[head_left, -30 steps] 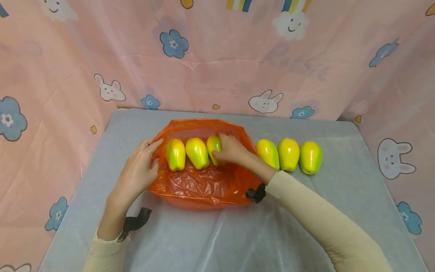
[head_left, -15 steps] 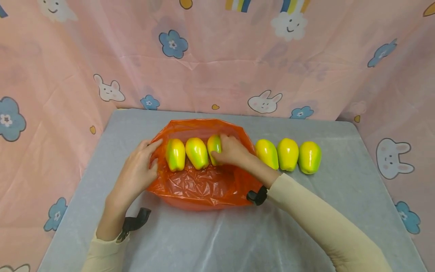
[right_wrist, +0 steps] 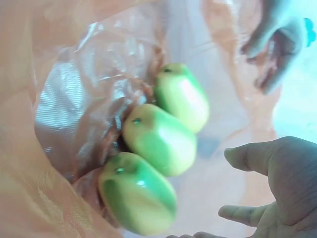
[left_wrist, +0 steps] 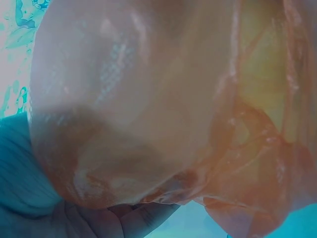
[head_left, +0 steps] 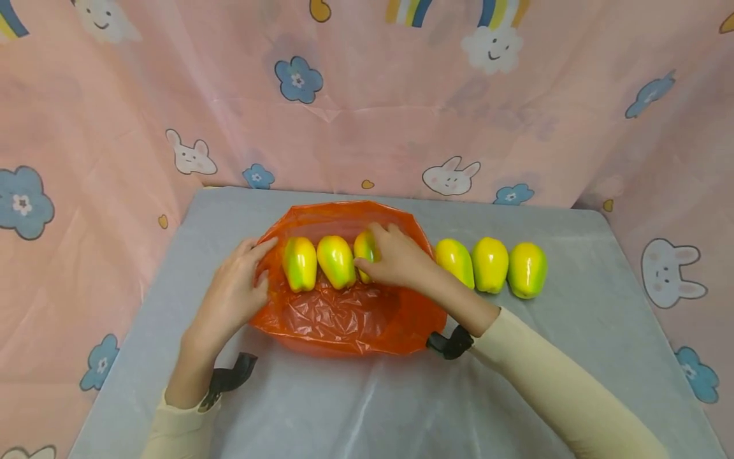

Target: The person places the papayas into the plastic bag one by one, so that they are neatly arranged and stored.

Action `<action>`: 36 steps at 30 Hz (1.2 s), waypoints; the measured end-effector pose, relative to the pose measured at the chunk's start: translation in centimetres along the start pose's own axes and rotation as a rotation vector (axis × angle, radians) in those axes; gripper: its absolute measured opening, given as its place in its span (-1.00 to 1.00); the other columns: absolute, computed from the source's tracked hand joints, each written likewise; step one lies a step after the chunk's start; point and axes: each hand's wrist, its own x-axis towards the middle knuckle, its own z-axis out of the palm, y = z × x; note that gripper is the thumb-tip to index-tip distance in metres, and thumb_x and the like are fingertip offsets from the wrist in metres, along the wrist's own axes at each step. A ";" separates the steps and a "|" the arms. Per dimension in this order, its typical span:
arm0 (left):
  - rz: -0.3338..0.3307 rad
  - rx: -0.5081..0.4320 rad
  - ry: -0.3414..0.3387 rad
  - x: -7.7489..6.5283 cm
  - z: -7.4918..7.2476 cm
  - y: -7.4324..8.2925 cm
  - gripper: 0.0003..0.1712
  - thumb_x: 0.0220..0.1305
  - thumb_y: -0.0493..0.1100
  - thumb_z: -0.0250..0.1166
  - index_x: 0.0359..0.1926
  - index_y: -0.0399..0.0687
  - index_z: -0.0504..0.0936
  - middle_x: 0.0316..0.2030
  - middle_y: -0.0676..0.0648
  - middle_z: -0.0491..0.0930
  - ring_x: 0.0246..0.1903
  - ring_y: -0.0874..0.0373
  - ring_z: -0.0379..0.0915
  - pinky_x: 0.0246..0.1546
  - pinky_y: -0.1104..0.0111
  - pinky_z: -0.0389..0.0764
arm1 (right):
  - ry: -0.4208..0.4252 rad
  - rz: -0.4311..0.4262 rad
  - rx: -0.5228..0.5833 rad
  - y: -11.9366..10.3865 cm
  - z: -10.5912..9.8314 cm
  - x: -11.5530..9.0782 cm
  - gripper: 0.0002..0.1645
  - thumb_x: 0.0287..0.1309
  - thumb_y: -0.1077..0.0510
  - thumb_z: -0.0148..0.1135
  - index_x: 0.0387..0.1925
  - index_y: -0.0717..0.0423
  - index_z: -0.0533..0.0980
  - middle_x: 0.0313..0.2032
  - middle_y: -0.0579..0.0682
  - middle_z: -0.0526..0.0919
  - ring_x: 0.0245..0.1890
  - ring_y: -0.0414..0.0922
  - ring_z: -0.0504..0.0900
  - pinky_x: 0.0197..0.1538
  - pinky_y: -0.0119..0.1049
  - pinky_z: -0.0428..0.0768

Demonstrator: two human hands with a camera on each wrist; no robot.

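Observation:
An orange plastic bag (head_left: 338, 319) lies on the table with its mouth spread wide. Three yellow-green mangoes (head_left: 299, 264) sit in a row inside it. My left hand (head_left: 229, 293) holds the bag's left rim between thumb and fingers; in the left wrist view, bag film (left_wrist: 138, 124) covers most of the picture. Over the bag's right side is my right hand (head_left: 401, 260), partly hiding the rightmost mango (head_left: 364, 247) in the head view. The right wrist view shows that hand's fingers spread and apart from the mangoes (right_wrist: 161, 139), with nothing held.
Three more mangoes (head_left: 490, 264) stand side by side on the grey table (head_left: 579, 331), just right of the bag and beyond my right forearm. A pink patterned curtain (head_left: 355, 127) surrounds the back and sides.
My right hand has let go of the rightmost mango in the bag and drawn slightly right. My left hand stays on the bag's rim. The head view has shifted a little.

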 end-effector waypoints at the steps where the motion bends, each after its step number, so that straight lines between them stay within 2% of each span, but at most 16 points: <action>1: -0.003 0.001 0.000 0.0 0.0 0.0 -0.31 0.32 -0.46 0.19 0.48 -0.28 0.45 0.27 -0.32 0.52 -0.11 -0.17 0.50 -0.11 0.06 0.70 | 0.008 -0.009 0.007 0.0 -0.1 -0.3 -0.11 0.37 -0.19 0.32 0.56 0.05 0.26 0.45 0.29 0.38 0.22 0.23 0.62 0.30 0.20 0.64; 6: -0.002 0.003 -0.004 0.1 0.0 0.0 -0.30 0.32 -0.46 0.19 0.49 -0.28 0.44 0.27 -0.33 0.52 -0.08 -0.18 0.50 -0.07 0.02 0.71 | 0.058 -0.088 0.050 0.5 -0.6 -1.9 -0.20 0.39 -0.18 0.30 0.52 0.03 0.34 0.45 0.22 0.40 0.16 0.17 0.65 0.26 0.17 0.67; 13: -0.008 -0.003 -0.013 0.0 0.1 -0.2 -0.31 0.31 -0.47 0.17 0.49 -0.31 0.43 0.27 -0.32 0.52 0.01 -0.21 0.51 0.06 -0.09 0.73 | 0.228 -0.154 0.132 0.4 -0.6 -4.7 -0.33 0.37 -0.12 0.35 0.40 0.04 0.49 0.38 0.11 0.52 0.21 0.13 0.66 0.24 0.13 0.68; 17: -0.010 -0.001 -0.013 0.1 -0.2 -0.1 -0.31 0.32 -0.47 0.16 0.49 -0.30 0.44 0.27 -0.33 0.51 -0.01 -0.21 0.51 0.02 -0.07 0.73 | 0.285 -0.173 0.247 0.7 -1.0 -6.1 -0.38 0.38 -0.07 0.36 0.39 -0.01 0.50 0.35 0.06 0.55 0.25 0.09 0.63 0.23 0.11 0.71; 21: -0.024 -0.002 -0.017 0.2 -0.4 -0.1 -0.31 0.33 -0.47 0.16 0.49 -0.28 0.43 0.30 -0.34 0.49 -0.04 -0.21 0.52 -0.03 -0.04 0.75 | 0.342 -0.220 0.356 1.8 -1.1 -7.4 -0.45 0.42 0.05 0.34 0.37 0.03 0.52 0.31 0.07 0.59 0.26 0.07 0.65 0.23 0.10 0.72; 25: -0.037 -0.008 -0.026 0.2 -0.5 -0.1 -0.31 0.34 -0.45 0.16 0.51 -0.27 0.42 0.32 -0.34 0.49 -0.03 -0.20 0.51 -0.07 0.01 0.74 | 0.405 -0.278 0.408 3.0 -0.9 -8.4 -0.52 0.44 0.15 0.31 0.33 0.06 0.55 0.29 0.08 0.63 0.24 0.06 0.69 0.19 0.07 0.75; 29: -0.032 -0.013 -0.017 0.2 -0.5 -0.1 -0.31 0.35 -0.45 0.15 0.51 -0.27 0.42 0.31 -0.34 0.49 -0.03 -0.19 0.51 -0.07 0.02 0.73 | 0.465 -0.267 0.436 4.3 -0.8 -9.1 -0.54 0.44 0.14 0.31 0.31 0.07 0.57 0.26 0.06 0.67 0.20 0.04 0.72 0.16 0.06 0.76; 31: -0.031 -0.009 -0.016 0.1 -0.5 -0.1 -0.31 0.35 -0.45 0.15 0.50 -0.27 0.42 0.31 -0.34 0.49 -0.02 -0.19 0.50 -0.06 0.01 0.73 | 0.503 -0.253 0.438 5.0 -0.7 -9.5 -0.54 0.42 0.17 0.33 0.30 0.09 0.58 0.23 0.07 0.69 0.17 0.04 0.74 0.13 -0.05 0.78; 33: -0.032 -0.005 -0.019 0.0 -0.6 -0.1 -0.31 0.35 -0.45 0.14 0.51 -0.27 0.42 0.31 -0.34 0.49 -0.02 -0.19 0.50 -0.06 0.02 0.73 | 0.538 -0.246 0.444 5.7 -0.6 -9.8 -0.54 0.40 0.20 0.34 0.28 0.11 0.59 0.21 0.08 0.71 0.15 0.05 0.75 0.12 -0.27 0.77; 36: -0.034 0.007 -0.022 -0.1 -0.7 -0.1 -0.31 0.34 -0.46 0.15 0.50 -0.26 0.42 0.30 -0.33 0.49 -0.02 -0.19 0.49 -0.05 0.01 0.74 | 0.584 -0.234 0.451 6.8 -0.4 -10.4 -0.55 0.38 0.24 0.34 0.27 0.15 0.60 0.18 0.12 0.72 0.13 0.07 0.76 0.07 -0.61 0.66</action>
